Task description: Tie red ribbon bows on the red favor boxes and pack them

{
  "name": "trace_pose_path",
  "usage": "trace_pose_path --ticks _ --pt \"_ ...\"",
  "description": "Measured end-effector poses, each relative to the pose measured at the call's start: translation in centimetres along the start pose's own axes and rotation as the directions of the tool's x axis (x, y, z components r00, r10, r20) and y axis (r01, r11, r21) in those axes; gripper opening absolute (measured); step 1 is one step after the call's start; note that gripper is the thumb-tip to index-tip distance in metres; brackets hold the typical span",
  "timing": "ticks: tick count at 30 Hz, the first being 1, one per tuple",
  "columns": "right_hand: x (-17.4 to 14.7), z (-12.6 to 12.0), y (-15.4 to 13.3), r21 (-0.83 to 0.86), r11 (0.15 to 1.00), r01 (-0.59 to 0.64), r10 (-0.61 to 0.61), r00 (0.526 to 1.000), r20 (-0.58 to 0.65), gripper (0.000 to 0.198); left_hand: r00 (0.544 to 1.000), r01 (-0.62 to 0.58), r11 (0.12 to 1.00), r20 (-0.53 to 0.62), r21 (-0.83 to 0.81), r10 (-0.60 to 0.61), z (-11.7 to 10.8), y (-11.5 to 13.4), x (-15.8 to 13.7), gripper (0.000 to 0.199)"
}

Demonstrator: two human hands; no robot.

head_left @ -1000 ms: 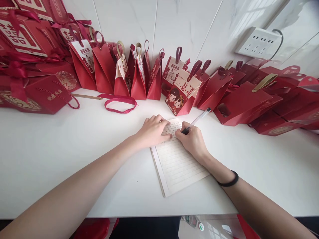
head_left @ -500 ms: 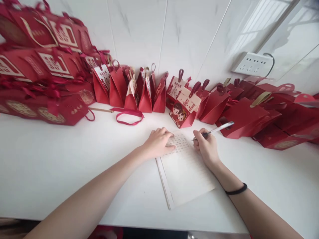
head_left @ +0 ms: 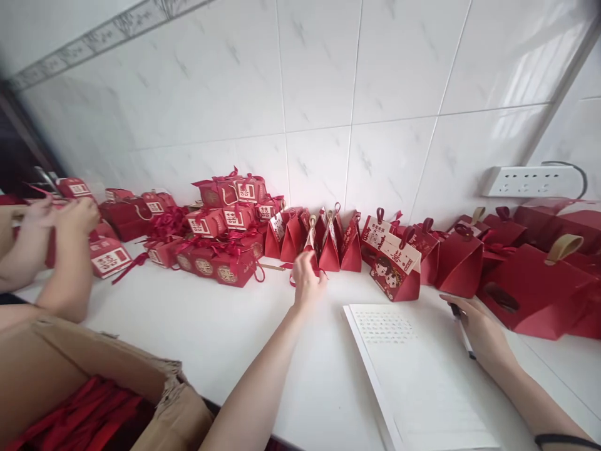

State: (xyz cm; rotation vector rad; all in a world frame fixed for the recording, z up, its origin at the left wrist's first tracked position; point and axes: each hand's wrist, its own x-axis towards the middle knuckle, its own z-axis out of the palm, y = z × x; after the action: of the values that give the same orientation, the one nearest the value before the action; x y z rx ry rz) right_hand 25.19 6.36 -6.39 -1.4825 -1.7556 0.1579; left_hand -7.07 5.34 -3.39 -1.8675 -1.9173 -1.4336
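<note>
My left hand (head_left: pixel 308 282) reaches across the white table to a red ribbon (head_left: pixel 293 279) in front of the small boxes. Its fingers are curled together over the ribbon, and their tips are partly hidden. Just beyond them stand several small red peaked gift boxes (head_left: pixel 331 247) with ribbon loops on top. In my right hand (head_left: pixel 486 335) a pen (head_left: pixel 464 335) lies under the fingers, its clip end towards me. That hand rests on the table to the right of an open notebook (head_left: pixel 422 382), whose upper page carries rows of handwriting.
Stacked red boxes with bows (head_left: pixel 220 232) stand along the tiled wall at centre left. At lower left is an open cardboard box (head_left: pixel 154 363) with red ribbons inside. Another person's hands (head_left: pixel 77 216) work at far left. A power strip (head_left: pixel 526 180) hangs at right.
My left hand has left the notebook and moved forward to the ribbon. My right hand has moved off the page, the pen now turned down in it. The view has swung left and up.
</note>
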Motion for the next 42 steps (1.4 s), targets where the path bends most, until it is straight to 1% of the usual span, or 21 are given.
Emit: trace_pose_path --ticks 1,2,3,4,5,7,9,12,15,21,25,28,29,30,31,33,34,35,37,39,42 --pt "0.1 0.0 0.3 -0.020 0.999 -0.026 0.026 1.000 0.008 0.046 0.990 0.060 0.998 -0.129 0.024 -0.056 -0.6 -0.9 0.3 0.052" --pt "0.2 0.1 0.6 -0.031 0.998 -0.053 0.054 0.998 0.012 0.049 0.959 0.130 0.991 -0.258 0.036 -0.116 -1.2 -1.9 0.6 0.055" --pt "0.2 0.3 0.9 -0.035 0.996 -0.078 0.079 0.997 0.013 0.054 0.913 0.209 0.977 -0.367 0.039 -0.180 -1.9 -2.9 0.8 0.058" --pt "0.2 0.5 1.2 -0.030 0.995 -0.100 0.100 0.995 0.003 0.058 0.863 0.297 0.954 -0.438 0.037 -0.252 -2.7 -3.8 0.8 0.059" --pt "0.2 0.7 1.5 -0.017 0.993 -0.115 0.115 0.993 -0.016 0.062 0.819 0.389 0.921 -0.471 0.035 -0.328 -3.4 -4.7 0.8 0.060" --pt "0.2 0.9 2.0 0.025 0.991 -0.128 0.130 0.989 -0.072 0.064 0.746 0.546 0.837 -0.476 0.035 -0.466 -4.9 -6.4 0.7 0.058" --pt "0.2 0.9 2.3 0.069 0.985 -0.156 0.162 0.982 -0.094 0.056 0.706 0.627 0.779 -0.449 0.036 -0.548 -6.4 -7.7 0.5 0.052" --pt "0.3 0.5 2.4 0.121 0.962 -0.245 0.251 0.967 -0.045 0.042 0.689 0.650 0.760 -0.435 0.015 -0.580 -8.0 -9.2 0.5 0.046" --pt "0.5 0.2 2.2 0.116 0.943 -0.312 0.316 0.949 -0.018 0.034 0.680 0.652 0.758 -0.437 -0.007 -0.589 -9.0 -10.1 0.9 0.050" --pt "0.5 0.6 2.0 0.053 0.963 -0.265 0.267 0.962 -0.050 0.039 0.683 0.627 0.774 -0.419 -0.083 -0.598 -9.1 -10.9 1.5 0.070" --pt "0.4 0.1 0.8 0.031 0.954 -0.297 0.298 0.952 -0.065 0.041 0.671 0.631 0.767 -0.413 -0.119 -0.616 -8.3 -10.0 1.1 0.082" --pt "0.3 -0.5 -1.0 0.066 0.963 -0.262 0.269 0.955 -0.124 0.035 0.652 0.630 0.764 -0.442 -0.137 -0.617 -7.2 -7.7 0.6 0.084" --pt "0.2 -0.5 -1.8 0.098 0.972 -0.213 0.226 0.962 -0.153 0.031 0.662 0.609 0.780 -0.450 -0.141 -0.599 -6.7 -6.5 0.3 0.084" --pt "0.1 -0.5 -2.5 0.139 0.980 -0.142 0.165 0.971 -0.174 0.028 0.693 0.564 0.812 -0.450 -0.148 -0.563 -6.0 -5.2 0.0 0.084" --pt "-0.1 -0.3 -3.4 0.186 0.981 -0.056 0.090 0.980 -0.179 0.025 0.745 0.487 0.859 -0.438 -0.160 -0.504 -5.3 -3.7 -0.4 0.084" --pt "-0.7 0.2 -5.0 0.279 0.952 0.128 -0.090 0.985 -0.145 0.024 0.872 0.222 0.947 -0.387 -0.230 -0.299 -3.6 -0.3 -1.3 0.084" --pt "-1.1 0.6 -5.7 0.314 0.928 0.202 -0.174 0.978 -0.116 0.026 0.915 0.095 0.959 -0.356 -0.266 -0.189 -2.6 1.5 -1.8 0.084" --pt "-1.4 1.0 -6.3 0.336 0.906 0.257 -0.243 0.966 -0.084 0.033 0.940 -0.015 0.957 -0.331 -0.291 -0.086 -1.7 3.3 -2.3 0.083" --pt "-2.1 1.6 -7.1 0.390 0.865 0.315 -0.331 0.943 -0.028 0.054 0.953 -0.190 0.930 -0.288 -0.313 0.097 0.1 6.4 -3.2 0.086" --pt "-2.5 1.9 -7.5 0.477 0.821 0.314 -0.366 0.930 0.017 0.068 0.942 -0.293 0.896 -0.262 -0.332 0.211 1.7 8.6 -3.9 0.092" --pt "-2.7 1.8 -7.6 0.541 0.802 0.254 -0.327 0.944 0.042 0.082 0.946 -0.297 0.878 -0.243 -0.375 0.216 3.7 9.7 -4.8 0.098"
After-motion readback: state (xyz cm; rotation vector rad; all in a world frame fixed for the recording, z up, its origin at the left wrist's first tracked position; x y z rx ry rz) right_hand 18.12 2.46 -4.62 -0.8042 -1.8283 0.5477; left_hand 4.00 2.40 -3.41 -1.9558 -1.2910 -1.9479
